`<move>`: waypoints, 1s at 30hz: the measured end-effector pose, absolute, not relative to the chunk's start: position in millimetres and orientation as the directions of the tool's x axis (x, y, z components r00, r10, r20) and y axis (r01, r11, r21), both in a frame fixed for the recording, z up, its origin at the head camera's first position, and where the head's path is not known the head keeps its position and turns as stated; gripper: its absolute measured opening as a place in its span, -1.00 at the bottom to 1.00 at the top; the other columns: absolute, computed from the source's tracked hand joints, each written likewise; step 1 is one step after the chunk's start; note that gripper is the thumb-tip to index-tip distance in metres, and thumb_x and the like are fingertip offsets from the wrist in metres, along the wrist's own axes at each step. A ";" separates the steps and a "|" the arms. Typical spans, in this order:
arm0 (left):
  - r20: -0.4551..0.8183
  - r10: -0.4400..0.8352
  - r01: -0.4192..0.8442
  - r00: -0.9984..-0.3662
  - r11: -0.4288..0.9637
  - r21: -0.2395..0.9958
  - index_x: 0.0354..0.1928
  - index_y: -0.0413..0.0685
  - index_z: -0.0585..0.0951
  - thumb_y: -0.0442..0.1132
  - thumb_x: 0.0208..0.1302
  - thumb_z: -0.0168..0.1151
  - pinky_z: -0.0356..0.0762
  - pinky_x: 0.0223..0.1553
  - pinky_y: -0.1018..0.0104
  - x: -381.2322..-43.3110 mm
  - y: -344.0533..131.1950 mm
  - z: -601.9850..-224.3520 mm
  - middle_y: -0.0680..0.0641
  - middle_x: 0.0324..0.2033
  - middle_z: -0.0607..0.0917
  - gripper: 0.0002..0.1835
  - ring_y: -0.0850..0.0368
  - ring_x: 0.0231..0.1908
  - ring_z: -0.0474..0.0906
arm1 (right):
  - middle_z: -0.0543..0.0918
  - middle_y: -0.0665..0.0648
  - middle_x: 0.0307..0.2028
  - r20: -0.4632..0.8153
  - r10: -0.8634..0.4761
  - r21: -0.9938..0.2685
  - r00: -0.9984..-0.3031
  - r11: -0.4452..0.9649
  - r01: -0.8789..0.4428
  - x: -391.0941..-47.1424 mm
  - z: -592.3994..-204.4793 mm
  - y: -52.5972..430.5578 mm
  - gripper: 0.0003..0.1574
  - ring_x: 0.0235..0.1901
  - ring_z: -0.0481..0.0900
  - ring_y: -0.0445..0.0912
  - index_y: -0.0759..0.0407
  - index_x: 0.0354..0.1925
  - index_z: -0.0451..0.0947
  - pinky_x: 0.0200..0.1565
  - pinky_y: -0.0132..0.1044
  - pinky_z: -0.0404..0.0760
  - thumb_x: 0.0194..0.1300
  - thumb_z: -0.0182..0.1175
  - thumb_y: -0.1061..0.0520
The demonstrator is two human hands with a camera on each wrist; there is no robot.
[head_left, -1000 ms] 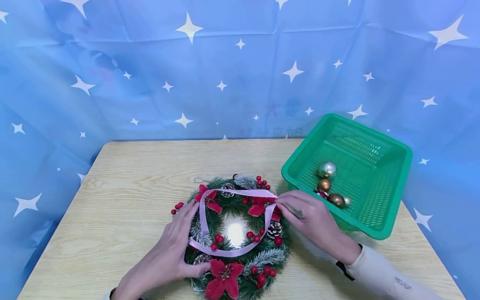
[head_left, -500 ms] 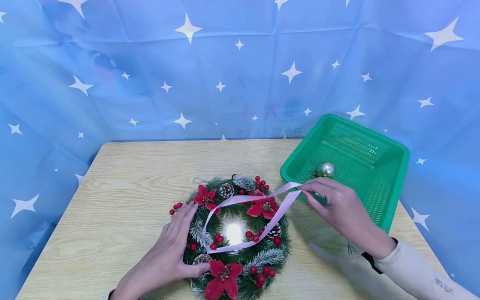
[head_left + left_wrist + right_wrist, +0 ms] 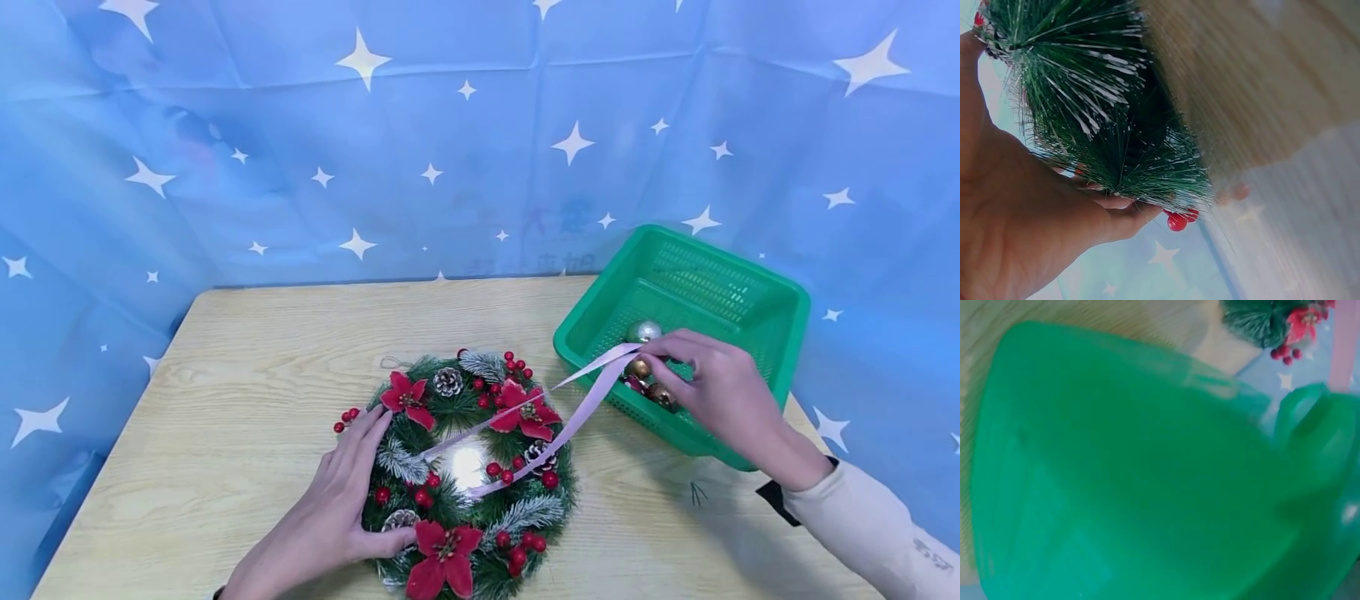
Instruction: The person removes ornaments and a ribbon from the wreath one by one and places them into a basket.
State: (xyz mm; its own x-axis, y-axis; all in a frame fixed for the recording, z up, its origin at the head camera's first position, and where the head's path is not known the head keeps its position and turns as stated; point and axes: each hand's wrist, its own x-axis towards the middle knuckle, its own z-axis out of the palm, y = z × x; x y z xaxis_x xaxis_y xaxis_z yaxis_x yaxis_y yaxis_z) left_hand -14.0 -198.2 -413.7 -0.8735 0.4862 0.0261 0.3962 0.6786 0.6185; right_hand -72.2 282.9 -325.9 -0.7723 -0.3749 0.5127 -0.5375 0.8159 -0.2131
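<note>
A Christmas wreath [image 3: 528,512] of green needles, red poinsettias, berries and pinecones lies on the wooden table. My left hand [image 3: 326,504] holds its left side, thumb and fingers spread around the outer edge; in the left wrist view the hand [image 3: 1041,212] spans the needles. Thumb and fingertips of my right hand [image 3: 716,392] pinch a pale pink ribbon [image 3: 588,406] above the near left side of the basket. Two lengths of ribbon slant from there down across the wreath to its centre. In the right wrist view a strip of ribbon [image 3: 1342,344] shows at the upper right.
A green plastic basket [image 3: 797,304] stands at the right, beneath my right hand. Inside are a silver bauble [image 3: 643,331], a brown bauble [image 3: 663,397] and other ornaments. A blue curtain [image 3: 480,167] with white stars hangs behind the table [image 3: 247,375].
My right hand has moved right and away from the wreath to the basket, drawing the ribbon out from a wide loop into two nearly straight lengths. My left hand has stayed on the wreath.
</note>
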 end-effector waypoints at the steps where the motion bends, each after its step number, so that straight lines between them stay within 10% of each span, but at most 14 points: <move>1: 0.025 0.486 0.395 -0.874 0.678 0.620 0.80 0.09 -0.17 0.59 0.19 0.39 0.20 0.26 -0.73 -14.0 -198.3 -413.8 -0.10 0.74 -0.09 0.43 -0.25 0.66 -0.07 | 0.84 0.12 -0.13 0.510 -0.371 -0.209 -0.776 0.822 -0.530 -73.2 -325.0 285.4 -0.83 -0.51 0.67 -0.14 0.10 -0.09 0.86 -0.59 -0.49 0.24 0.36 0.57 0.15; 5: 0.026 0.486 0.394 -0.874 0.675 0.623 0.80 0.10 -0.17 0.57 0.20 0.40 0.20 0.26 -0.73 -13.9 -198.4 -414.1 -0.11 0.74 -0.10 0.41 -0.26 0.66 -0.07 | 0.85 0.15 -0.15 0.492 -0.355 -0.194 -0.795 0.845 -0.498 -76.8 -322.3 296.0 -0.62 -0.53 0.66 -0.12 0.15 -0.11 0.86 -0.60 -0.47 0.20 0.08 0.65 0.39; 30: 0.029 0.483 0.399 -0.875 0.686 0.608 0.81 0.14 -0.16 0.58 0.21 0.38 0.18 0.24 -0.76 -13.3 -198.2 -415.7 -0.10 0.74 -0.11 0.39 -0.26 0.66 -0.06 | 0.80 0.39 -0.14 0.314 -0.127 -0.253 -0.941 0.944 -0.211 -103.4 -336.5 385.6 -0.83 -0.77 0.13 -0.17 0.32 -0.05 0.85 -0.68 -0.26 0.16 0.51 0.35 0.29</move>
